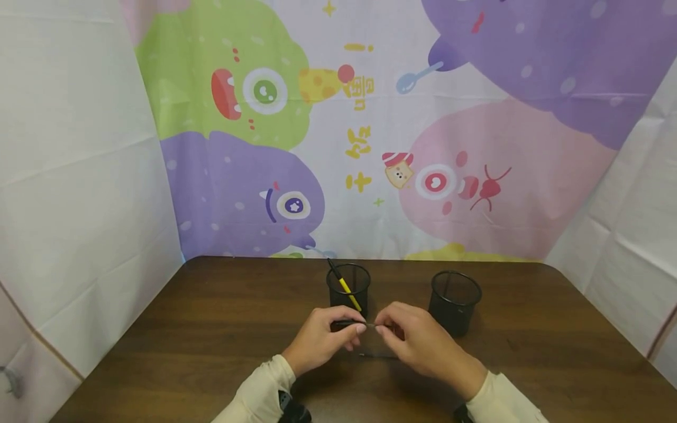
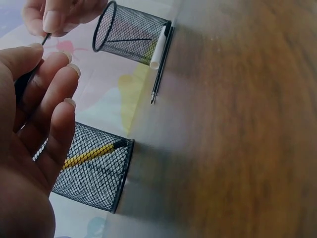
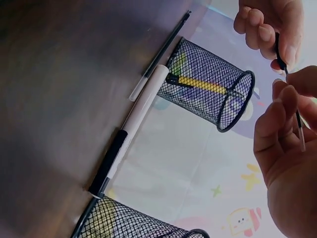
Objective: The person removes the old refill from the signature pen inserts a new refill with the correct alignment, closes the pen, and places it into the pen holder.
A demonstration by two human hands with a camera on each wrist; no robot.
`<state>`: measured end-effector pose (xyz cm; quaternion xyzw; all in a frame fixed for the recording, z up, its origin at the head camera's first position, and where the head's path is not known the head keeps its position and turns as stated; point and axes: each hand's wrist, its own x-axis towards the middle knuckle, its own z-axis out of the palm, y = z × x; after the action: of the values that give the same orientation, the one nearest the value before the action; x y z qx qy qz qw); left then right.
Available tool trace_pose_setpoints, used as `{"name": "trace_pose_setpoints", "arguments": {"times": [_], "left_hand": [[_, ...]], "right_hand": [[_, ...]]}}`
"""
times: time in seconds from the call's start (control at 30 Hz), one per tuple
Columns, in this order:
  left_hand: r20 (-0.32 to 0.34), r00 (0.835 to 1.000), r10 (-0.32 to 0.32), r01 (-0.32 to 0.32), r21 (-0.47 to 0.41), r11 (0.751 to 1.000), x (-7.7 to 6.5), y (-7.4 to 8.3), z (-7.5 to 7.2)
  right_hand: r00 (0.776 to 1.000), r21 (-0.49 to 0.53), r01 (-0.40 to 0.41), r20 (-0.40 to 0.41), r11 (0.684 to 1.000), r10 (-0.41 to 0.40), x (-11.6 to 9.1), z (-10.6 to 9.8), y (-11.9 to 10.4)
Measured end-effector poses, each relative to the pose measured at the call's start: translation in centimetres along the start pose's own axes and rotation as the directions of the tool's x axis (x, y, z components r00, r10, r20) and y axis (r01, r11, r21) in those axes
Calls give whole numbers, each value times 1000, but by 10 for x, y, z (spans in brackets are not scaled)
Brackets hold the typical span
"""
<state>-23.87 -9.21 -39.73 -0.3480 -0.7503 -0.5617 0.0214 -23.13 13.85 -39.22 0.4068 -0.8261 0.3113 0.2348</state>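
In the head view my left hand (image 1: 322,338) grips a slim black pen part (image 1: 344,322) between thumb and fingers. Facing it, my right hand (image 1: 418,338) pinches a thin pen refill (image 3: 300,126), whose pale clear end shows in the right wrist view. The refill's other end meets the black part between the two hands; how far it sits inside is hidden. Below the hands a second refill (image 1: 376,355) lies on the table. Beside it, in the right wrist view, lies a white pen barrel (image 3: 143,101) with a black grip section (image 3: 111,158).
Behind my left hand stands a black mesh pen holder (image 1: 337,298) with a yellow-and-black pen (image 1: 346,286) leaning in it. Another mesh pen holder (image 1: 449,314) stands behind my right hand. A printed cloth (image 1: 349,223) hangs at the back edge of the brown table (image 1: 222,317).
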Motion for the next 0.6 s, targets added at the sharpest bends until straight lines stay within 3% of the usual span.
{"name": "trace_pose_setpoints", "arguments": {"times": [0.33,0.6], "left_hand": [[-13,1000,13,-13,1,1000,0,1,1],[-23,1000,18,-18,11,1000,1,-2,2]], "right_hand": [[998,-19,59,-8,998,-59,-1,0,1],[1000,4,24,12,1000,-24,-1,0,0]]}}
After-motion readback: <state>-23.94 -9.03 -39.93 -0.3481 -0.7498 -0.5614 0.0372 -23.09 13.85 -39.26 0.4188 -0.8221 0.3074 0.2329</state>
